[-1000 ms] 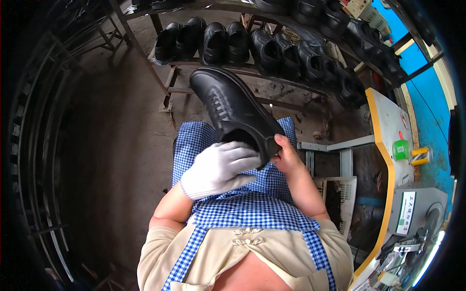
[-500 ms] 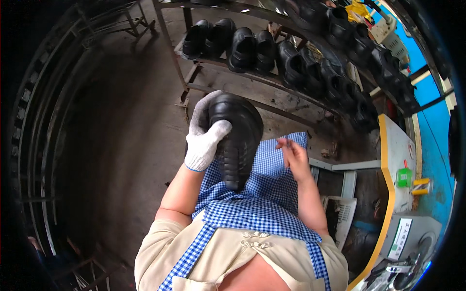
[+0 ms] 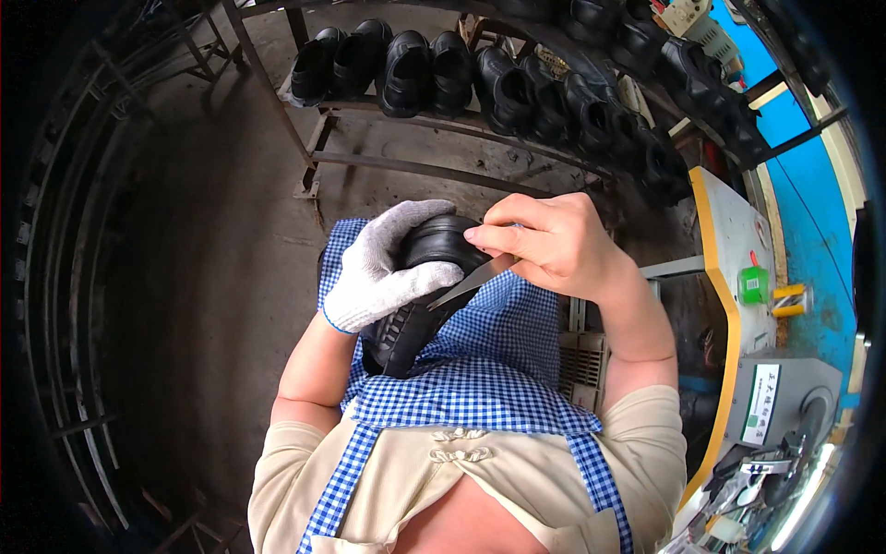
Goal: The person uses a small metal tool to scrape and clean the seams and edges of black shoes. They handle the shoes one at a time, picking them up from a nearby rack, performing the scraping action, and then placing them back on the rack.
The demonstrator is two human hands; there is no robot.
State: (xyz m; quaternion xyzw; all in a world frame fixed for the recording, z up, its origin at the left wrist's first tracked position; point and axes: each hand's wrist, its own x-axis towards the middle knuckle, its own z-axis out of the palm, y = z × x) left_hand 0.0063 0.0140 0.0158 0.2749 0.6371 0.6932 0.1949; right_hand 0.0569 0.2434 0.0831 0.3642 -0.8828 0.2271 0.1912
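My left hand (image 3: 374, 272), in a white knitted glove, grips a black shoe (image 3: 434, 245) above my lap. The glove's thumb presses across the near side, and the fingers wrap round the far end. Bare of any glove, my right hand (image 3: 554, 245) pinches a thin pointed metal blade (image 3: 475, 279). Its tip slants down and left over the shoe's side, close to the gloved thumb. The handle is hidden by my fingers. Whether the blade touches the shoe, I cannot tell.
Ahead stands a metal rack (image 3: 397, 166) carrying several black shoes (image 3: 406, 74). On the right is a yellow-edged workbench (image 3: 711, 240) with a green container (image 3: 753, 285), a yellow roll (image 3: 791, 300) and a grey machine (image 3: 784, 397). A blue checked apron (image 3: 508, 323) covers my lap.
My right hand has come up from beside my lap to the shoe, the blade now plainly showing in its fingers. The shoe and left hand have shifted slightly left and tilted.
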